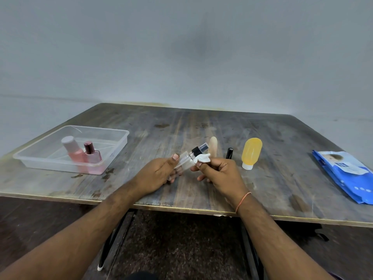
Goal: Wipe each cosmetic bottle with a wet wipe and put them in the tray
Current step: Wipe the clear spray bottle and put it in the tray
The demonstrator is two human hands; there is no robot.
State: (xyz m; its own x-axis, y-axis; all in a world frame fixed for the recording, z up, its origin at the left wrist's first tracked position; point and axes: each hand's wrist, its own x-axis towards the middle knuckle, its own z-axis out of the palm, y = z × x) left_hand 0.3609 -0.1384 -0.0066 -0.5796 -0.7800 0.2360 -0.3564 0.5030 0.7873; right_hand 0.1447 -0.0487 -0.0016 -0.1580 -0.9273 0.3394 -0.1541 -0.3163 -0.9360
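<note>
Spray bottle (186,158), clear plastic with a black pump top, sits tilted in my left hand (159,174), fingers curled round its body above the tabletop (201,126). My right hand (220,174) pinches a crumpled white wet wipe (202,158) against its neck. I judge the job nearly half done: two glossy pink bottles (84,156) stand in the translucent tray (119,132). Left unwiped, it seems: a beige tube (213,146), a slim black tube (229,152), a soft yellow bottle (251,152). Blue wipe pack (343,174) lies at far right.
</note>
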